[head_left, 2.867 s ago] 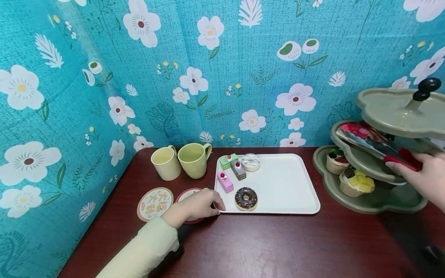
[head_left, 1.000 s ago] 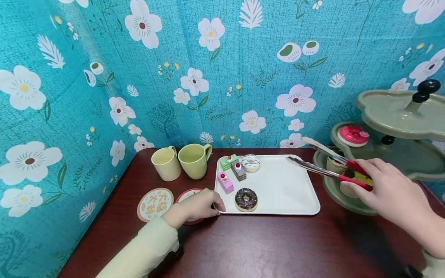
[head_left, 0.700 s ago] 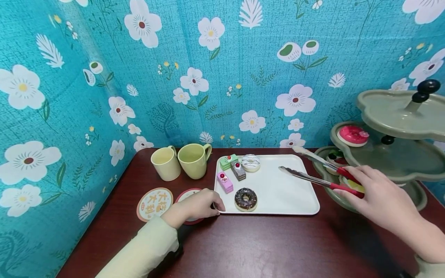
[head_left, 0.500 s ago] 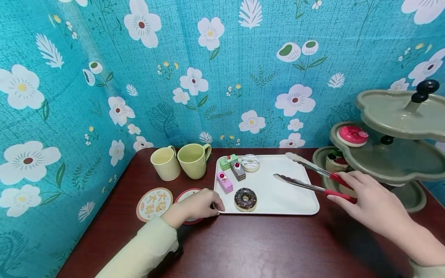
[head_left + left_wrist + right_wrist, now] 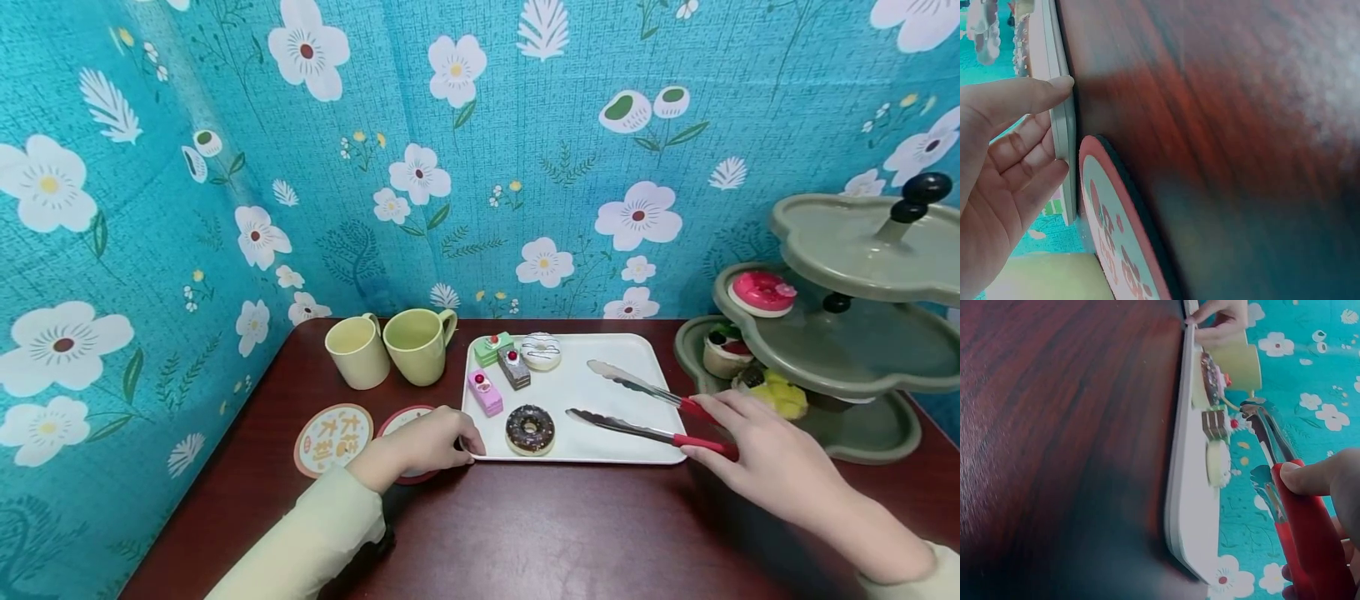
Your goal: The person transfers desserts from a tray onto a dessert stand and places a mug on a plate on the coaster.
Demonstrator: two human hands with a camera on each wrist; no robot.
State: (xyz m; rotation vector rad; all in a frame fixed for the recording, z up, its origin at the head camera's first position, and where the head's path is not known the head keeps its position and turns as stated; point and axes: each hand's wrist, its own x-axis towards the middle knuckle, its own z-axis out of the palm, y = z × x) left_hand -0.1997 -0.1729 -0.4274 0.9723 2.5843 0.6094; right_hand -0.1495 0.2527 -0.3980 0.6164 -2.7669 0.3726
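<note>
My left hand pinches the front left corner of a white tray, thumb and fingers on its rim in the left wrist view. My right hand grips red-handled metal tongs, held over the tray's right half with their arms spread and nothing between them. Left of the tong tips lies a chocolate donut. Behind it on the tray are a white-iced donut and three small cake slices: green, brown and pink.
A green three-tier stand at the right holds a pink-iced donut on its middle tier and cupcakes below. Two mugs stand behind two coasters at the left. A patterned cloth backs the table.
The tongs were at the pink-iced donut on the stand's middle tier. They have come away without it, moving left and down over the tray. My left hand has stayed put.
</note>
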